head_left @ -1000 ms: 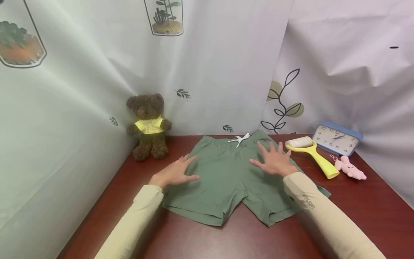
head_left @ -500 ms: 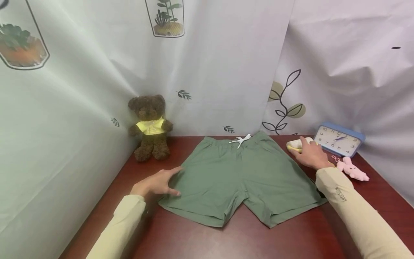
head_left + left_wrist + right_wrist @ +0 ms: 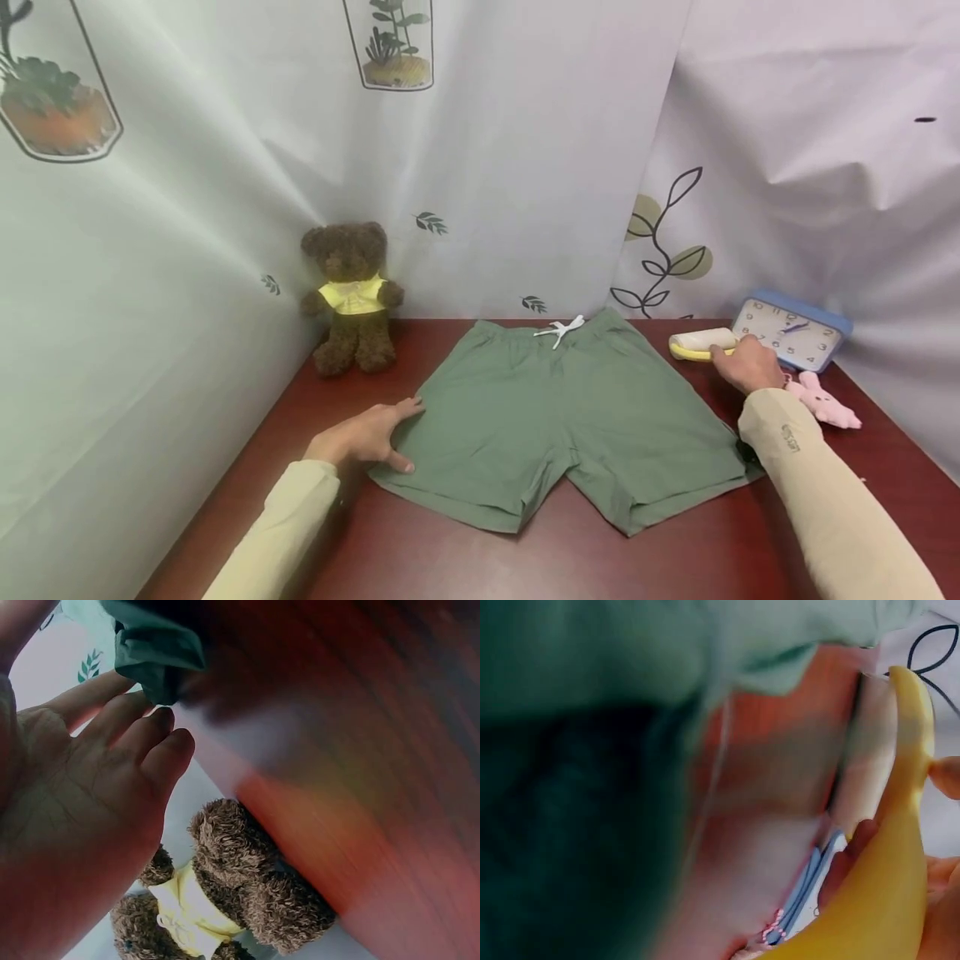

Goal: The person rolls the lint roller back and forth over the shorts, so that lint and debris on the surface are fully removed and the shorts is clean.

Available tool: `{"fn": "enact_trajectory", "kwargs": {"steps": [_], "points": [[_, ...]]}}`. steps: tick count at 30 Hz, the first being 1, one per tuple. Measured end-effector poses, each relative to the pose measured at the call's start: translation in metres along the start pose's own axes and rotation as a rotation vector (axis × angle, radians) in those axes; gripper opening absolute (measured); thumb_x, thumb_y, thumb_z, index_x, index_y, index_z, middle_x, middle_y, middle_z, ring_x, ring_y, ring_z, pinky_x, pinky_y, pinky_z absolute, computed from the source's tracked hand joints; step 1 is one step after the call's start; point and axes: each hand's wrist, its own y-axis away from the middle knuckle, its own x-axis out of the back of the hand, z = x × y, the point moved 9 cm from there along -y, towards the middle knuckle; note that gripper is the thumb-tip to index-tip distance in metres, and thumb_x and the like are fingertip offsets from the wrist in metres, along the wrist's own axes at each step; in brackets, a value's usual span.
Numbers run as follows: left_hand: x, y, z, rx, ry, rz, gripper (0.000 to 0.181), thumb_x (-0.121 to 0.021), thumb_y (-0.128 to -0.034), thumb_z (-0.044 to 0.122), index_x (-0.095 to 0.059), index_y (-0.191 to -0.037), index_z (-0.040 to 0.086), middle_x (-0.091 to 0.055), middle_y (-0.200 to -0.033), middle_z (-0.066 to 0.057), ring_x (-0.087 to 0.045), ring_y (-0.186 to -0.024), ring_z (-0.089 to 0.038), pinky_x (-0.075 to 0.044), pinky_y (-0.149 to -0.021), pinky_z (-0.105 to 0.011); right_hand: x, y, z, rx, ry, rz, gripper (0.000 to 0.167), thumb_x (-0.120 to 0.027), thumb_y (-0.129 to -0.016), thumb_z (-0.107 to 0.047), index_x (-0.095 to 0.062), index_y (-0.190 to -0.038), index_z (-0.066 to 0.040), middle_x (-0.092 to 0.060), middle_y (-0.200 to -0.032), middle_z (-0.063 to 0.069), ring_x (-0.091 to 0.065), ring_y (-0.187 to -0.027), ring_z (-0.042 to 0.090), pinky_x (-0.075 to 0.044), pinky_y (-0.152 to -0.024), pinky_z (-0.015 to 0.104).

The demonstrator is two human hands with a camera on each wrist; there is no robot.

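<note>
Green shorts (image 3: 495, 417) with a white drawstring lie spread on the table. My left hand (image 3: 366, 434) rests at the left leg's outer edge, fingers extended. In the left wrist view, the fingertips touch the green cloth (image 3: 154, 656). At the right, my right hand (image 3: 752, 365) grips the yellow handle of a lint roller (image 3: 703, 340). Its pale roll points left, and most of the handle is hidden under the hand in the head view. The right wrist view shows fingers and thumb around the handle (image 3: 877, 900).
A blue-framed clock (image 3: 795, 329) stands behind my right hand, with a pink plush rabbit (image 3: 827, 404) close by. At the back left, a brown teddy bear (image 3: 351, 292) in a yellow top leans on the patterned wall covering (image 3: 510, 167). The tabletop (image 3: 450, 567) is reddish brown.
My right hand has left the shorts, moved right and taken hold of the lint roller's handle. The left hand has slid left and down to the shorts' edge.
</note>
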Motion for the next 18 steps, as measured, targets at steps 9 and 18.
{"fn": "enact_trajectory", "kwargs": {"steps": [9, 18], "points": [[0.000, 0.000, 0.000, 0.028, -0.008, -0.002, 0.098, -0.091, -0.0717, 0.027, -0.042, -0.153, 0.006, -0.031, -0.164, -0.018, -0.030, -0.152, -0.042, -0.034, -0.119, -0.058, 0.005, 0.000, -0.009, 0.017, -0.004, -0.029, 0.074, -0.047, -0.098, -0.052, -0.049, -0.122, 0.018, -0.055, -0.113, 0.038, -0.056, -0.087, 0.042, -0.047, -0.065, 0.045], [-0.002, -0.002, -0.002, 0.037, -0.014, -0.020, 0.098, -0.090, -0.0729, 0.028, -0.040, -0.154, 0.007, -0.030, -0.165, -0.016, -0.027, -0.153, -0.040, -0.032, -0.120, -0.058, 0.001, -0.004, -0.046, 0.168, -0.094, -0.039, 0.076, -0.054, -0.097, -0.053, -0.049, -0.133, 0.014, -0.058, -0.117, 0.035, -0.056, -0.090, 0.037, -0.042, -0.064, 0.031]]}}
